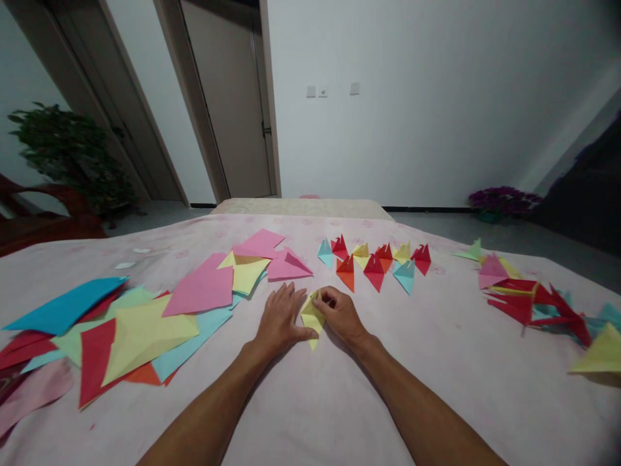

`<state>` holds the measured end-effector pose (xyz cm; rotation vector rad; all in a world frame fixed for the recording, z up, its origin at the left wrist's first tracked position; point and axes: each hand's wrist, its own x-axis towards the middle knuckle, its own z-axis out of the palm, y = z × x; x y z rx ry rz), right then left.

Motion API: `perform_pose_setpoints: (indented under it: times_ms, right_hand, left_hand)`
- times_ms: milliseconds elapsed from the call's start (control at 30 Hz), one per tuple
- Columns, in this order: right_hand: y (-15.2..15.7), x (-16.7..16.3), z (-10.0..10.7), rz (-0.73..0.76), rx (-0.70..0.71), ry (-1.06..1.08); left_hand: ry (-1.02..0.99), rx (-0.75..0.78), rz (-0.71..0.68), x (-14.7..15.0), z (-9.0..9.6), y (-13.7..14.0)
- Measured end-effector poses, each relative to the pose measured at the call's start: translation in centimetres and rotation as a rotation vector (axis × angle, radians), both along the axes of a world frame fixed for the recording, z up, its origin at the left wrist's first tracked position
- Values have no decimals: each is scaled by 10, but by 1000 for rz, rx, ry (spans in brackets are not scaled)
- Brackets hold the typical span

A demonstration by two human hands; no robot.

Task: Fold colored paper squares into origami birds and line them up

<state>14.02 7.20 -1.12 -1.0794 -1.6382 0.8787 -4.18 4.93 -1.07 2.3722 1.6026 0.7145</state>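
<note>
A small piece of yellow folded paper [313, 317] lies on the table in front of me, its pointed end toward me. My right hand [342, 316] pinches its upper right part between thumb and curled fingers. Stretched out flat along the paper's left side is my left hand [282, 317], its thumb across the lower part. Just beyond my hands stand several small folded paper cranes in two rows, among them a red crane [374, 270], an orange one [345, 272] and a light blue one [404, 275]. The fingers hide part of the yellow paper's top.
On the left lies a spread of coloured paper, with a yellow sheet [145, 336], a pink sheet [206, 285] and a blue sheet [65, 304]. More folded pieces, including a red one [514, 301], lie at the right. A pink cloth [310, 414] covers the table.
</note>
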Motion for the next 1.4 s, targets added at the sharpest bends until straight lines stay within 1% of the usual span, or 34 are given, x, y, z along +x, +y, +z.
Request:
perform_pose_setpoints:
  times_ms: [67,133,233,333,433,567,667,767,833,900,967,1000,1033,1100,1167,1233,1400]
  right_hand:
    - [-1,0,3,-3,56,-41]
    - [-2,-1,6,2,103,-88]
    - [-2,-1,5,-1,116,-121]
    - [-1,-2,2,-11,84,-113]
    - [-1,-1,0,-8,61,-95]
    - [-1,-1,1,0,61,-100]
    - [-2,-1,2,-25,56,-107]
    - [-2,0,3,-35,21,-76]
    - [-1,1,4,-12,-39,1]
    - [0,4,4,20,-134,132]
    - [2,5,3,15,-227,236]
    - [2,6,3,4,-254,246]
    - [2,7,2,-9,-257,226]
    - [1,7,2,-24,-204,123]
    - [-1,6,1,-9,-128,26]
    - [-3,5,1,10,-97,-10]
    - [-7,1,0,100,-202,66]
  left_hand:
    - [-146,109,18,3,2,-4]
    - [-283,166,29,7,5,-8]
    - [-405,134,15,16,7,-12]
    - [-471,84,15,22,8,-11]
    - [-509,75,44,23,8,-10]
    - [-476,82,72,21,9,-10]
    - [-449,76,105,20,10,-13]
    - [-399,66,118,22,13,-20]
    - [-316,57,119,24,16,-25]
    - [-219,52,138,28,18,-29]
    - [-143,37,174,32,21,-31]
    - [-114,25,197,34,22,-30]
    - [-90,11,221,35,23,-29]
    - [-53,-18,270,38,24,-26]
    - [-37,-43,310,39,24,-23]
    - [-47,-61,326,39,24,-22]
    - [-151,-44,267,35,19,-23]
